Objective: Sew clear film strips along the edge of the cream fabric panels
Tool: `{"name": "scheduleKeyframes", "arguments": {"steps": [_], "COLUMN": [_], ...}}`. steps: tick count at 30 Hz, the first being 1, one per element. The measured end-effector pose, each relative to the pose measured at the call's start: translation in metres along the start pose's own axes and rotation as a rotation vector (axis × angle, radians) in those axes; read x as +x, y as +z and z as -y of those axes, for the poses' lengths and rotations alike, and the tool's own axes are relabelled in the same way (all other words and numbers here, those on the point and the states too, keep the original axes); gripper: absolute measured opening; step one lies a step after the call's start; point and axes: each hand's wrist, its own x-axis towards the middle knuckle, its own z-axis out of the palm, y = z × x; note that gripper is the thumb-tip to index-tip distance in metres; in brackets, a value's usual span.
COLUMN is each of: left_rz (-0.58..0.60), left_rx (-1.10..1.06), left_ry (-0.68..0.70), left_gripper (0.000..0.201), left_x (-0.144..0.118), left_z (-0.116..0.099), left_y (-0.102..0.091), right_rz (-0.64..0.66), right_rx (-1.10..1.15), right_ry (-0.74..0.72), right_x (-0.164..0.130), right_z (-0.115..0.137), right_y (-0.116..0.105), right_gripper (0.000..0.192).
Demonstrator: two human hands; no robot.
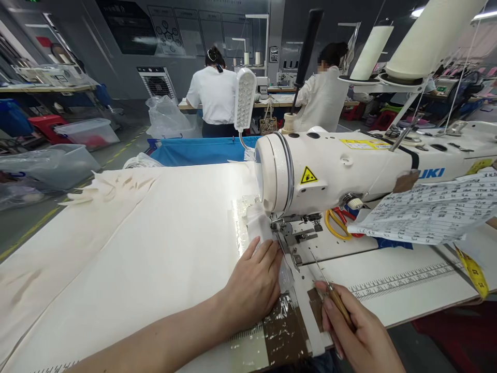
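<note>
Left hand (254, 282) lies flat on cloth (155, 243); fingertips near the needle at 1 o'clock risk a prick. Right hand (359, 331) grips an awl (330, 290).

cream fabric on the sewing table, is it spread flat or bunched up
Spread flat: the wide cream fabric lies smooth across the table, the left hand pressing its edge beside the white sewing machine; only its far corner is rumpled.

You face a white JUKI sewing machine (349, 166), cream fabric (147, 243), yellow-handled scissors (337, 224) and a blue bin (198, 150).
</note>
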Motion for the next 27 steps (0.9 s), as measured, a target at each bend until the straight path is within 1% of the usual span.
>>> {"name": "scheduleKeyframes", "arguments": {"steps": [11, 17, 23, 27], "left_rz": [0.017, 0.014, 0.018, 0.007], "left_rx": [-0.021, -0.012, -0.01, -0.022], "left_ry": [0.008, 0.015, 0.006, 0.004], "left_gripper": [0.048, 0.049, 0.049, 0.049], "left_x": [0.0002, -0.0006, -0.0011, -0.001], "left_z": [-0.0012, -0.0016, -0.0016, 0.0002], "left_y": [-0.0013, 0.0001, 0.001, 0.0022], "right_rz": [0.02, 0.015, 0.04, 0.014], "right_rx": [-0.003, 0.0, -0.003, -0.018], "right_ry": [-0.003, 0.023, 0.055, 0.073], "right_x": [0.0011, 0.0007, 0.0008, 0.0003], "right_z": [0.0014, 0.0009, -0.0013, -0.0053], "right_y": [-0.0013, -0.001, -0.0028, -0.0033], "right_gripper": [0.042, 0.045, 0.051, 0.052]}}
